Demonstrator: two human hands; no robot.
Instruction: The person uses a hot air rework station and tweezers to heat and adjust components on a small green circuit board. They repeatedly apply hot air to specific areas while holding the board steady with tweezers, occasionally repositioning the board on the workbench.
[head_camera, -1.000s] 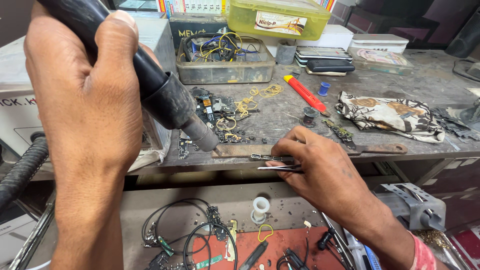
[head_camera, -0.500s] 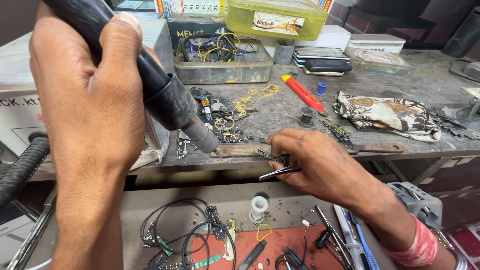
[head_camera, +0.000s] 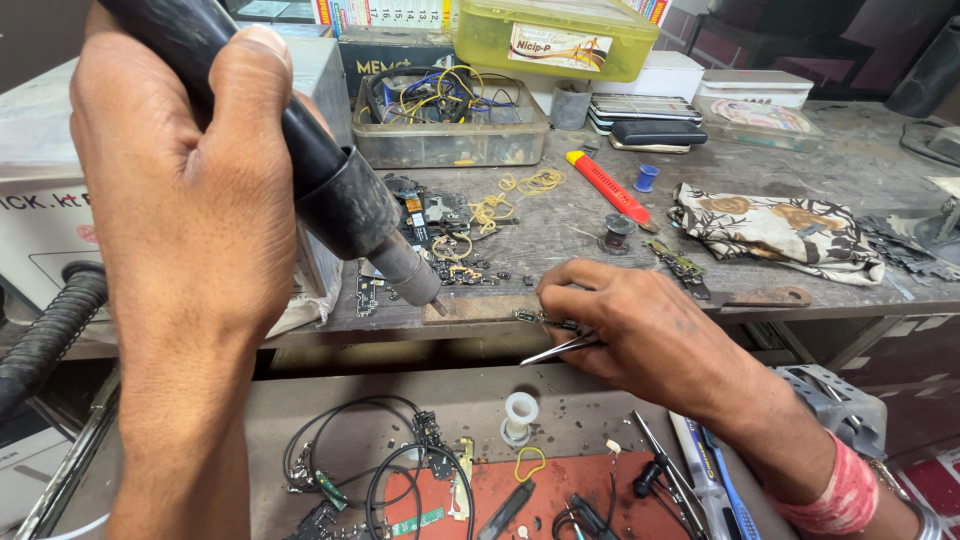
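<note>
My left hand (head_camera: 185, 200) grips a black hot-air wand (head_camera: 330, 190), raised at the left; its metal nozzle (head_camera: 415, 275) points down toward a wooden strip (head_camera: 475, 308) at the bench's front edge. My right hand (head_camera: 640, 330) rests at that edge, pinching metal tweezers (head_camera: 560, 349). Its fingertips press on a small circuit part (head_camera: 540, 320) beside the strip. The nozzle tip hangs just left of that part, apart from it.
The grey bench (head_camera: 760, 190) carries a clear tray of wires (head_camera: 450, 125), a yellow-green lidded box (head_camera: 555, 40), a red-handled cutter (head_camera: 608, 190), a patterned cloth (head_camera: 775, 225) and loose board pieces (head_camera: 435, 215). Below, an open drawer (head_camera: 480, 480) holds cables and tools. A black ribbed hose (head_camera: 50, 330) runs at left.
My right hand has shifted slightly left along the bench edge with the tweezers. The hot-air wand stays pointed at the same spot.
</note>
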